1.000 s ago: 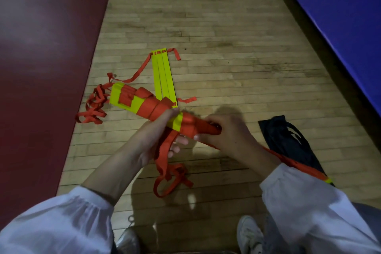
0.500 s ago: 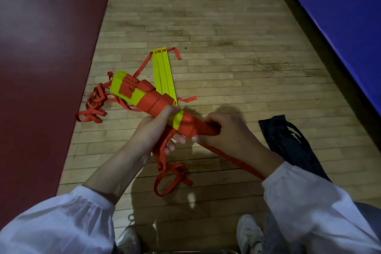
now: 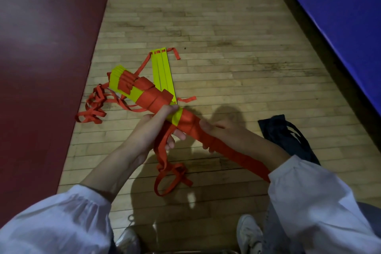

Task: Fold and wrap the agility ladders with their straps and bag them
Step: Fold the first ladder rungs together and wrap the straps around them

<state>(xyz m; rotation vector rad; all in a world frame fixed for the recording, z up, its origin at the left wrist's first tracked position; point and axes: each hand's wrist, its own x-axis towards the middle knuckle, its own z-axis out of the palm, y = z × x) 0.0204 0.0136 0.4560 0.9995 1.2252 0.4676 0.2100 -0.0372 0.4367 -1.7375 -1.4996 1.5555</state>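
1. Holds a folded agility ladder (image 3: 144,93), its rungs stacked and bound in orange webbing, slanted above the wooden floor (image 3: 226,27) with the raised end toward the upper left.
2. Grips the middle of that bundle with the left hand (image 3: 158,128): thumb laid across the top, fingers curled round the underside.
3. Clasps the wrapped lower end with the right hand (image 3: 222,134), thumb on top and fingers curled beneath.
4. Draws a strap (image 3: 237,156) flat from that end along the right forearm to the white sleeve (image 3: 309,202).
5. Lets strap loops (image 3: 167,171) hang from under the left hand down to the floor.
6. Trailing from the raised end, beside the red mat (image 3: 41,47): a strap tangle (image 3: 92,107).
7. Lying flat on the floor behind the bundle: a set of yellow rungs (image 3: 162,72).
8. Lying on the floor just right of the right forearm, toward the blue mat (image 3: 340,6): a dark bag (image 3: 284,136).
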